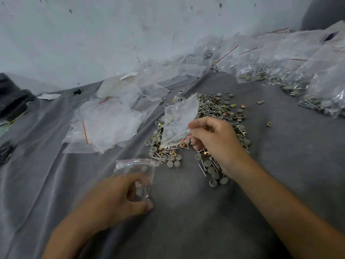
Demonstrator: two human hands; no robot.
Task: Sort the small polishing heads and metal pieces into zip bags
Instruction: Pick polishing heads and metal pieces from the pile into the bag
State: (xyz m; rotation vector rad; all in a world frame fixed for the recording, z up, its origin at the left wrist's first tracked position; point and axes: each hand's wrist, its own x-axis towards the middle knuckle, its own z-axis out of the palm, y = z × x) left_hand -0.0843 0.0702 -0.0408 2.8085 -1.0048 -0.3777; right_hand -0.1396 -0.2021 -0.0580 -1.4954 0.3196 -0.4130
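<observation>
A heap of small grey polishing heads, pins and brass-coloured metal pieces (220, 111) lies on the grey cloth (186, 212) at the centre. My right hand (214, 141) is over the heap and pinches the red-striped mouth of an empty clear zip bag (179, 122), which stands up and leans away to the left. My left hand (115, 197) grips a second small clear zip bag (136, 171) near the front left of the heap; a few grey heads show inside it.
A loose pile of empty zip bags (106, 126) lies to the left of the heap. Filled bags (308, 79) line the back right along the pale wall (112, 34). A few stray metal pieces (268, 124) lie to the right. A dark object (13, 98) sits at the far left.
</observation>
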